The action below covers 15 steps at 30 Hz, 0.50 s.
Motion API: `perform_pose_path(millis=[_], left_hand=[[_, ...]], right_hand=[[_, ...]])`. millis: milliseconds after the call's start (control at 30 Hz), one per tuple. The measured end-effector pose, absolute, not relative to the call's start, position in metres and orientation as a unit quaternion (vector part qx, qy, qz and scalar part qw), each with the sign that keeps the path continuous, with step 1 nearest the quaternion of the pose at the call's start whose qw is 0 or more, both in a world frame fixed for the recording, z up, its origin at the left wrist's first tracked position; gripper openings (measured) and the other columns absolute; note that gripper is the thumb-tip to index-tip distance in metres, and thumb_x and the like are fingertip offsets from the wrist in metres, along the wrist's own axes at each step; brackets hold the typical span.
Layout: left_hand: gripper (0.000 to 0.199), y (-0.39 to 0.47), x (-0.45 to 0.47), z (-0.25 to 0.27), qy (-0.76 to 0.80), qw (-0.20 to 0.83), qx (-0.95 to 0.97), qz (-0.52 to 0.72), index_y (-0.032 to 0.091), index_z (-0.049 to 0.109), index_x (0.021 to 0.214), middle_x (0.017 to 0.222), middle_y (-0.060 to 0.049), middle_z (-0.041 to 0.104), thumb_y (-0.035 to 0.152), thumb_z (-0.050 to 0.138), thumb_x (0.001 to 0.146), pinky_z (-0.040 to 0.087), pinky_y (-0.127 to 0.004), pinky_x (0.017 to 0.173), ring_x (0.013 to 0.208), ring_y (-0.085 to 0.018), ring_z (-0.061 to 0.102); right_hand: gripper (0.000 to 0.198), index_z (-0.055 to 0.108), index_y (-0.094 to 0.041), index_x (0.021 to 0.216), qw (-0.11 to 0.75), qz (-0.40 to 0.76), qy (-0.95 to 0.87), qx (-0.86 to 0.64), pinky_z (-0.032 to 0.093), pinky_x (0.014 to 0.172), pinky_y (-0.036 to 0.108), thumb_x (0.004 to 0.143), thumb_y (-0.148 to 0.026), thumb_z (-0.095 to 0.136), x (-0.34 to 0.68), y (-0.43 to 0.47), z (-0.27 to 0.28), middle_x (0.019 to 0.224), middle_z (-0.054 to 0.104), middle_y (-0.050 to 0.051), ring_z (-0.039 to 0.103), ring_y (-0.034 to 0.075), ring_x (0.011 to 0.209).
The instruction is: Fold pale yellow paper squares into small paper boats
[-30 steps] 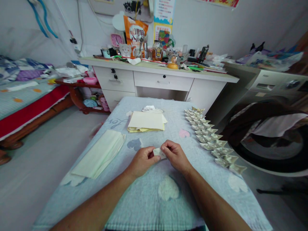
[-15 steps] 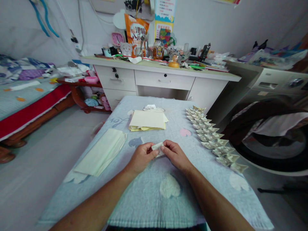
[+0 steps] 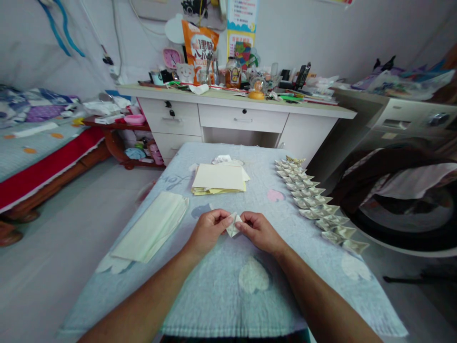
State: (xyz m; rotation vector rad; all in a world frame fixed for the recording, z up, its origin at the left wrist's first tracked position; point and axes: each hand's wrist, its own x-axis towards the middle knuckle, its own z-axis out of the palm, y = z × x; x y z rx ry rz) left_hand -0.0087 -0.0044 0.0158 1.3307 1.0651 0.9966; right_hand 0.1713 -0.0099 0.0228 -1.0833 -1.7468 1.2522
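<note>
Between my two hands is a small folded piece of paper [image 3: 233, 227], whitish and roughly diamond-shaped, above the middle of the cloth. My left hand [image 3: 211, 229] pinches its left side between thumb and fingers. On the opposite side, my right hand [image 3: 260, 230] grips it the same way. Beyond my hands lies a stack of cream and yellow paper sheets [image 3: 218, 177]. To the left rests a pile of long pale folded paper [image 3: 152, 226]. Rows of small folded paper boats [image 3: 314, 200] run along the right side of the cloth.
A light blue cloth [image 3: 200, 295] covers the table before me. Behind it stands a white desk [image 3: 243, 116] crowded with jars, a bag and a pink clock. At right is a washing machine [image 3: 400, 124] with clothing hanging from its door; a bed [image 3: 46, 147] is at left.
The paper in my hands has turned from a flat rectangular shape to a diamond with a point downward. My hands have stayed in nearly the same place.
</note>
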Motion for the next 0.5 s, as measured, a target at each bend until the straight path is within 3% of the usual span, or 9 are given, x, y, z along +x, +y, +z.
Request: perform_pose_path(millis=[167, 367, 500], left_hand=[[0.026, -0.0046, -0.0080, 0.0123, 0.451, 0.552, 0.562, 0.421, 0.013, 0.063, 0.076, 0.060, 0.003, 0.054, 0.039, 0.065, 0.077, 0.036, -0.020, 0.052, 0.054, -0.009, 0.047], [0.030, -0.0088, -0.0055, 0.0129, 0.414, 0.567, 0.555, 0.447, 0.019, 0.053, 0.101, 0.083, 0.001, 0.060, 0.030, 0.066, 0.076, 0.043, -0.020, 0.059, 0.065, -0.010, 0.057], [0.017, -0.0089, -0.0057, 0.0113, 0.420, 0.530, 0.604, 0.422, 0.016, 0.059, 0.091, 0.070, 0.002, 0.058, 0.029, 0.061, 0.080, 0.041, -0.020, 0.059, 0.062, -0.010, 0.053]], right_hand=[[0.038, 0.052, -0.017, 0.069, 0.358, 0.508, -0.666, -0.412, 0.028, 0.052, 0.021, 0.088, -0.050, 0.050, 0.1720, -0.0092, 0.0216, 0.060, 0.040, -0.005, 0.036, 0.009, 0.056], [0.032, 0.049, -0.017, 0.065, 0.350, 0.455, -0.694, -0.435, 0.027, 0.052, 0.021, 0.087, -0.040, 0.053, 0.1702, -0.0077, 0.0175, 0.059, 0.039, -0.005, 0.034, 0.009, 0.056], [0.025, 0.053, -0.017, 0.066, 0.340, 0.438, -0.700, -0.450, 0.027, 0.051, 0.021, 0.082, -0.034, 0.059, 0.1699, -0.0083, 0.0175, 0.058, 0.043, -0.005, 0.036, 0.009, 0.054]])
